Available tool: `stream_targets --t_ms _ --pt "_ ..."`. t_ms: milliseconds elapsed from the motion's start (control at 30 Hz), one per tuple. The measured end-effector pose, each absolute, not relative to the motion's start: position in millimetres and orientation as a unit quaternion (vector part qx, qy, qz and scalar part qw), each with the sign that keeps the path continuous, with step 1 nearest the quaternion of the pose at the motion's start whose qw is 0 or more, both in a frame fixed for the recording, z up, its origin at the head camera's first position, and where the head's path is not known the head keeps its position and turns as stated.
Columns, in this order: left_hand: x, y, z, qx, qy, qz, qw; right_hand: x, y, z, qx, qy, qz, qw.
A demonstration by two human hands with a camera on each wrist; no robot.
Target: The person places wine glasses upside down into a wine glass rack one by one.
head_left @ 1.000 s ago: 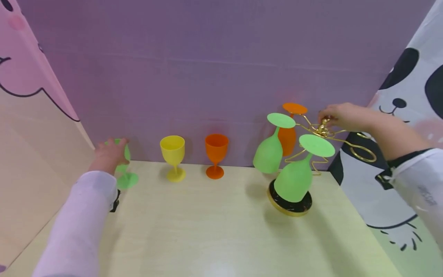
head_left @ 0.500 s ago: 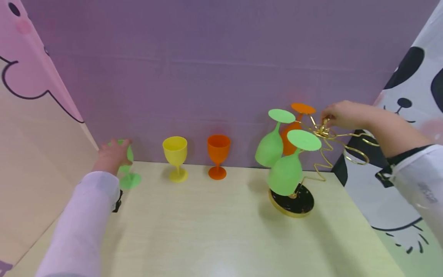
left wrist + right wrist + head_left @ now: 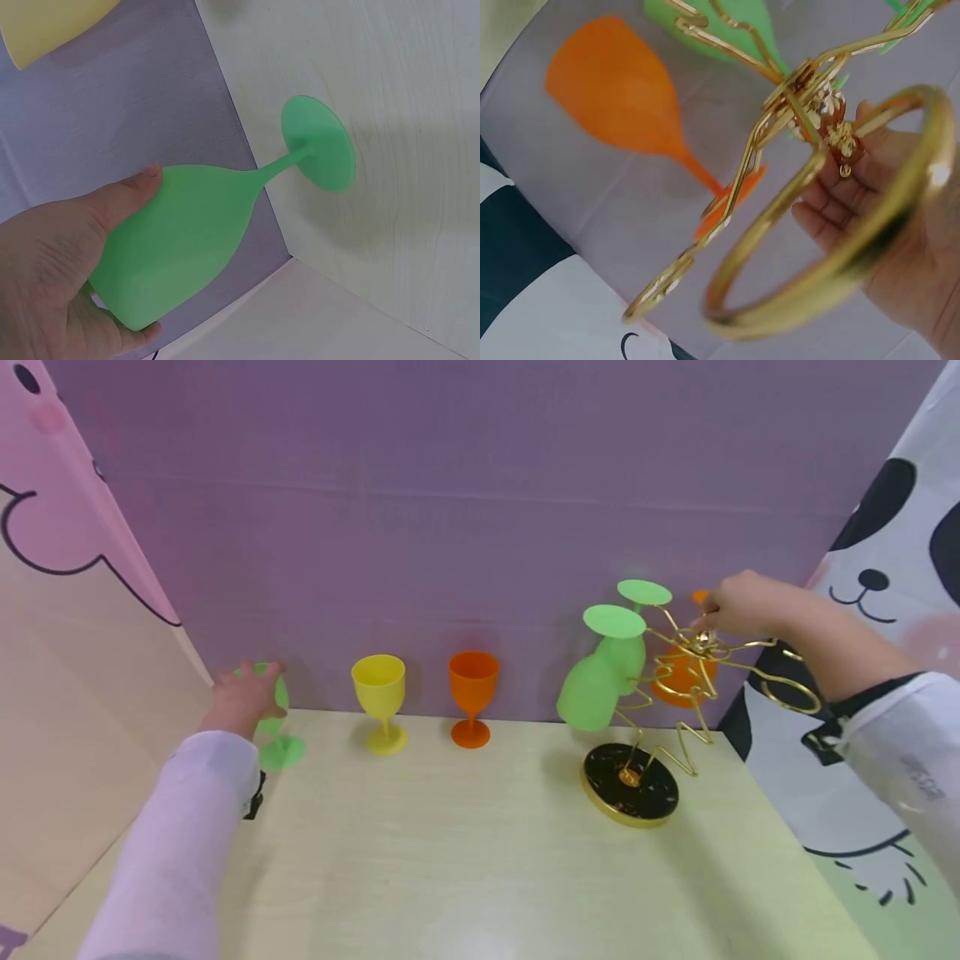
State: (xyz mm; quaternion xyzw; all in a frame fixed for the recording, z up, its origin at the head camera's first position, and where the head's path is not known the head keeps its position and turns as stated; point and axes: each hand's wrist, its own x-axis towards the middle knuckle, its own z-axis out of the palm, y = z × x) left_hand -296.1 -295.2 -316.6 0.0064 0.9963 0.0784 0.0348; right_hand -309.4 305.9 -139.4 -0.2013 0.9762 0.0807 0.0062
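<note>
At the left, my left hand (image 3: 243, 700) holds a green goblet (image 3: 187, 232) by its bowl, thumb on one side and fingers on the other. The goblet is upright with its foot at the tabletop. My right hand (image 3: 750, 602) pinches the knob atop a gold wire glass rack (image 3: 701, 652) on a round black base (image 3: 622, 777). Upside down by their feet on the rack hang a green goblet (image 3: 588, 693), a second green goblet (image 3: 626, 660) behind it and an orange goblet (image 3: 615, 86). Bare gold loops (image 3: 795, 693) stick out at the right.
A yellow goblet (image 3: 377, 685) and another orange goblet (image 3: 473, 681) stand upright along the back of the pale tabletop (image 3: 450, 843). A purple wall covering (image 3: 480, 527) rises right behind them. A panda-print panel (image 3: 873, 635) borders the right side.
The rack's top has turned clockwise as seen from above: the front green goblet has swung to the left, the others round the back toward the right. My left hand keeps its hold on its goblet.
</note>
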Motion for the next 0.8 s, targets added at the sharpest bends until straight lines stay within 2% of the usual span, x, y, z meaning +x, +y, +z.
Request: stream_targets --t_ms 267,567,800 --pt "-295 -299 -317 0.011 0.996 0.082 0.034 -307 299 -137 -0.170 0.983 0.074 0.008" --pt "-298 -303 -317 0.010 0.993 0.106 0.041 -304 307 -142 -0.159 0.986 0.055 -0.023" --pt "-297 -301 -314 0.013 0.993 0.110 0.037 -305 309 -142 -0.147 0.988 0.032 -0.017"
